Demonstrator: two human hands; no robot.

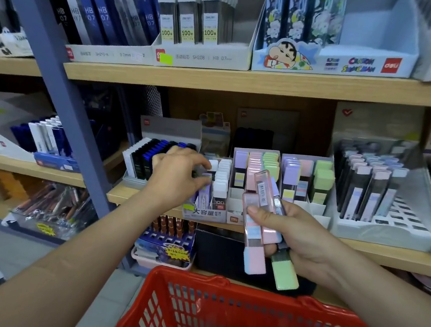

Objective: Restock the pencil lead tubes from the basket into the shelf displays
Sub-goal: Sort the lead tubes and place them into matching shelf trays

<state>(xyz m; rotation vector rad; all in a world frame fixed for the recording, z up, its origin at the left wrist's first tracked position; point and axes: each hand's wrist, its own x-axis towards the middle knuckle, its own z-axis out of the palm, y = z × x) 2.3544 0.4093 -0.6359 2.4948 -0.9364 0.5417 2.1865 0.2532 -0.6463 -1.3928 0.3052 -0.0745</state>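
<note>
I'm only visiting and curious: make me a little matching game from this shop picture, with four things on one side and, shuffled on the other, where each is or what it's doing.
Things
1. left hand
2. right hand
3. red basket
4. cartoon display box

Places or states
A. stands on the upper shelf
B. grips a bunch of pastel tubes
C. lowest in view, between the forearms
D. fingers down at the tubes in a labelled box on the middle shelf

Pairs: 1-D, 2-B, 3-C, 4-A
</note>
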